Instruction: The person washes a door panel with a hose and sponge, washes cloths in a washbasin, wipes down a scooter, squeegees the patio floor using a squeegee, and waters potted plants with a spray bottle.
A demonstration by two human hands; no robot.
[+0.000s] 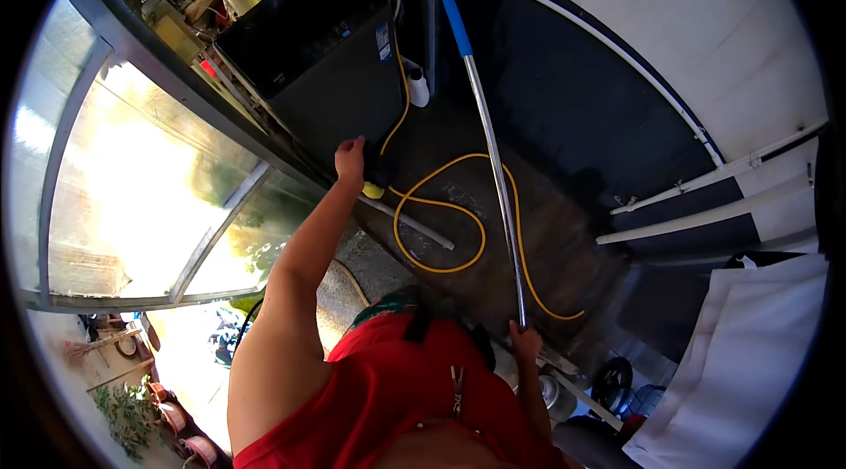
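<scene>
A long metal pole (495,152) with a blue grip and a pale tip at its far end rises from my right hand (526,341), whose fingers are wrapped round its near end. My left hand (350,152) is stretched forward in front of the dark washing machine (339,90), its fingers curled; whatever they may hold is too small to make out. Just below it on the floor are a yellow object (373,191) and a grey pipe (414,224). A yellow hose (483,236) lies looped on the dark floor, passing behind the pole.
A glazed metal-framed panel (220,231) stands at the left, with potted plants (128,416) below it. A white bottle-like object (418,88) is by the far wall. White pipes (687,193) run along the right wall, above a hanging white cloth (731,337).
</scene>
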